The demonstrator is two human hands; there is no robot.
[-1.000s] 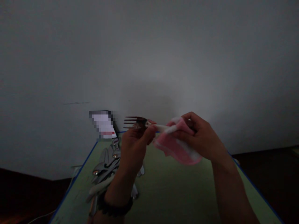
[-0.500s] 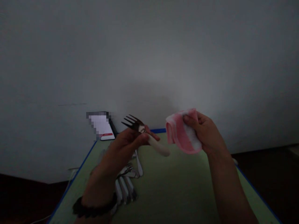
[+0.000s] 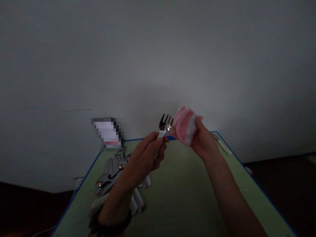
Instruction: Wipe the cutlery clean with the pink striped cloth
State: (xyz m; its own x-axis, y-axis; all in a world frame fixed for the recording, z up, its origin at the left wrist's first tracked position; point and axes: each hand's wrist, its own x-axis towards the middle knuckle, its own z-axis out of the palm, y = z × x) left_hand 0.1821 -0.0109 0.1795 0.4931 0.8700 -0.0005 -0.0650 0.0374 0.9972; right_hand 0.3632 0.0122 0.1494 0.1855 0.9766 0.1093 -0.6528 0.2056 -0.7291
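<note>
Over the desk point(image 3: 187, 187), the left hand point(image 3: 148, 151) grips the fork point(image 3: 163, 127) around its handle, tines toward one o'clock, leaving its metal exposed beside the cloth point(image 3: 184, 128) that the right hand point(image 3: 204, 141) clasps at the fork's three o'clock.

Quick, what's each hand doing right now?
Left hand: closed around the white handle of a fork, tines pointing up.
Right hand: holding a folded pink-and-white cloth beside the fork.

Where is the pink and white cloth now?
In the head view, the cloth is right of centre, in the right hand, close beside the fork.
</note>
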